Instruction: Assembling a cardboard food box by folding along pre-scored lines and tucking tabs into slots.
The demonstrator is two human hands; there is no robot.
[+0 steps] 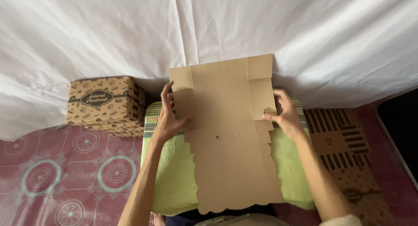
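White sheet (109, 30) hangs behind a green cushion (174, 173). Flat cardboard blank (226, 134) lies on the cushion. Left hand (167, 119) and right hand (285, 115) pinch its side flaps; a printed box (106, 104) sits left of it.

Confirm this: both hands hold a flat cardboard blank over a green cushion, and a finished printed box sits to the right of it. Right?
Not quite. The printed box sits to the left of the cardboard blank, not the right, as the head view shows. The rest holds: the left hand and right hand grip the blank's side edges over the green cushion.
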